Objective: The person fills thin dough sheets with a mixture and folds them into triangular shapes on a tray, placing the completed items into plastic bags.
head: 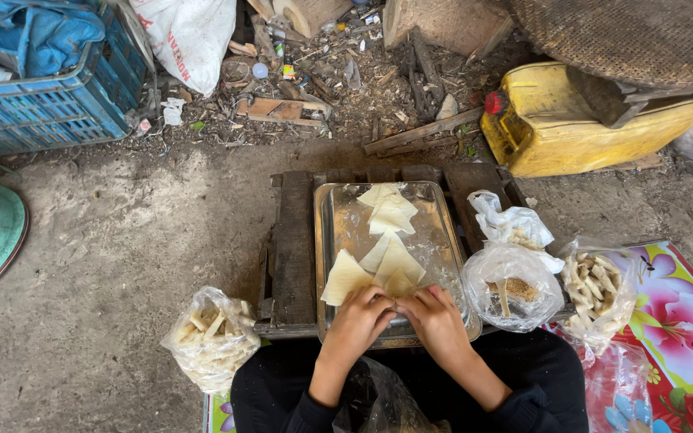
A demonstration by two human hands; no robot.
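A metal tray [338, 215] rests on a low dark wooden pallet [294, 244]. Several pale yellow triangular dough sheets [391, 212] lie on it, and a larger sheet [345, 277] hangs over its left side. My left hand [360, 318] and my right hand [435, 317] meet at the tray's near edge. Both pinch one small folded dough piece [399, 285] between the fingertips.
A clear bag of finished rolls [212, 337] sits on the concrete at my left. At the right stand a bag with filling [511, 289], a bag of rolls [599, 293] and a knotted bag [511, 220]. Behind are a yellow jerrycan [579, 128] and a blue crate [42, 112].
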